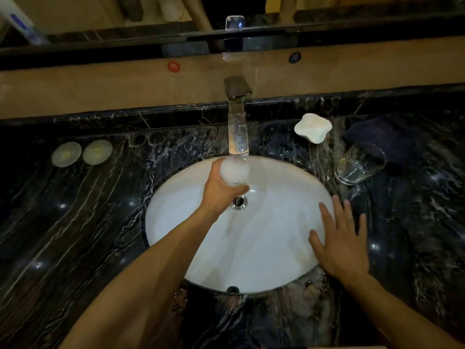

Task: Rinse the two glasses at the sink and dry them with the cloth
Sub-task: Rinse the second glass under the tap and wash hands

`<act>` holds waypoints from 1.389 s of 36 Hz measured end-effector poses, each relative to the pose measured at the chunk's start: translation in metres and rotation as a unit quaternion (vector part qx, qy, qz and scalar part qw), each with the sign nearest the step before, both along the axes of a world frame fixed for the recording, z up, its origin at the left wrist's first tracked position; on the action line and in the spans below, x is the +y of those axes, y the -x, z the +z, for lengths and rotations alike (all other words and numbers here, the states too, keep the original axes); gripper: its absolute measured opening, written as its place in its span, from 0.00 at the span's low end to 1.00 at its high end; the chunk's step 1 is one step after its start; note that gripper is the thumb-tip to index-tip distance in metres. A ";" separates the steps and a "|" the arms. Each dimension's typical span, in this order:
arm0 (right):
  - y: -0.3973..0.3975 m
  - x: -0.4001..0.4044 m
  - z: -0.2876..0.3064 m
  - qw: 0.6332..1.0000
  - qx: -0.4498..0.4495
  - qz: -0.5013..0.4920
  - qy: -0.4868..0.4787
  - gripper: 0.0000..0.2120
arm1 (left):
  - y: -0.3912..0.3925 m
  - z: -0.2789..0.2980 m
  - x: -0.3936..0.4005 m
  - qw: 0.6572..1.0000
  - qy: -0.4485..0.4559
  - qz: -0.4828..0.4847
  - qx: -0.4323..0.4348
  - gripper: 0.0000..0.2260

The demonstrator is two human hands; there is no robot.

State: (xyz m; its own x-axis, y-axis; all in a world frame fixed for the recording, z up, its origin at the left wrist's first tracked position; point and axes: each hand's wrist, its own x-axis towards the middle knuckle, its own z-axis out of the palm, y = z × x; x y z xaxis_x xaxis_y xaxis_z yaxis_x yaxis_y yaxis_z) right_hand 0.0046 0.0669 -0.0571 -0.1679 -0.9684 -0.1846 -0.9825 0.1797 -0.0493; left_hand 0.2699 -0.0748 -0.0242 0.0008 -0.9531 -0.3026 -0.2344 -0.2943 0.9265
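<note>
My left hand [221, 188] grips a clear glass [234, 171] under the tap's spout [237, 132]. Water runs into the glass, and its mouth is white with foam. All this is over the white oval sink [276, 260], above the drain [239, 201]. My right hand [341, 239] lies open with fingers spread, resting on the sink's right rim and holding nothing. A second clear glass [359, 163] stands on the dark marble counter to the right of the sink. A dark blue cloth [387, 137] lies behind that glass, partly hidden by it.
A white soap dish [313, 127] sits right of the tap. Two round pale coasters [81, 153] lie on the counter [75, 222] at the left. A mirror and a beige ledge run along the back wall.
</note>
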 end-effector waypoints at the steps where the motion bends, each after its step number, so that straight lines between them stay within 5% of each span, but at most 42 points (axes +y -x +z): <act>1: 0.000 0.000 -0.001 1.000 0.002 -0.004 0.000 0.34 | -0.001 -0.002 0.000 1.000 0.003 -0.004 -0.013 0.34; 9: -0.001 0.000 0.002 1.000 0.004 -0.011 0.003 0.32 | 0.007 -0.006 -0.012 0.999 -0.036 0.009 -0.019 0.35; 15: -0.002 0.000 0.004 1.000 -0.003 -0.010 0.004 0.33 | -0.007 -0.017 -0.017 0.981 -0.016 -0.099 -0.166 0.39; 20: -0.002 0.000 0.004 1.000 -0.004 -0.010 -0.001 0.32 | -0.007 -0.020 -0.022 0.990 -0.031 -0.053 -0.126 0.37; 24: -0.003 -0.001 0.005 1.000 0.001 -0.009 -0.001 0.32 | -0.011 -0.025 -0.020 0.973 -0.054 -0.111 -0.195 0.41; 30: -0.003 -0.001 0.003 1.000 -0.003 -0.010 0.005 0.32 | 0.002 -0.027 -0.022 0.987 -0.053 -0.075 -0.135 0.37; 36: -0.003 -0.001 0.007 1.000 -0.009 -0.015 -0.002 0.31 | -0.005 -0.032 -0.026 0.954 -0.068 -0.149 -0.251 0.39; 43: -0.004 -0.001 0.008 1.000 -0.022 -0.018 0.004 0.32 | -0.002 -0.030 -0.031 0.984 -0.058 -0.083 -0.148 0.38; 48: -0.004 -0.001 0.006 1.000 -0.014 -0.019 0.009 0.31 | -0.009 -0.034 -0.034 0.935 -0.056 -0.186 -0.297 0.40; 50: -0.004 -0.001 0.005 1.000 -0.014 -0.019 0.010 0.31 | -0.005 -0.033 -0.035 0.944 -0.056 -0.182 -0.270 0.39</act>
State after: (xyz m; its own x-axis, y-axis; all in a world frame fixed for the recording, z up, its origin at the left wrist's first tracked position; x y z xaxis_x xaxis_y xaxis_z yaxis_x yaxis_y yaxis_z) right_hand 0.0085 0.0655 -0.0520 -0.2007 -0.9647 -0.1706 -0.9730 0.2165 -0.0798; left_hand 0.2748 -0.1101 -0.0570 -0.1374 -0.8824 -0.4500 -0.7675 -0.1924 0.6115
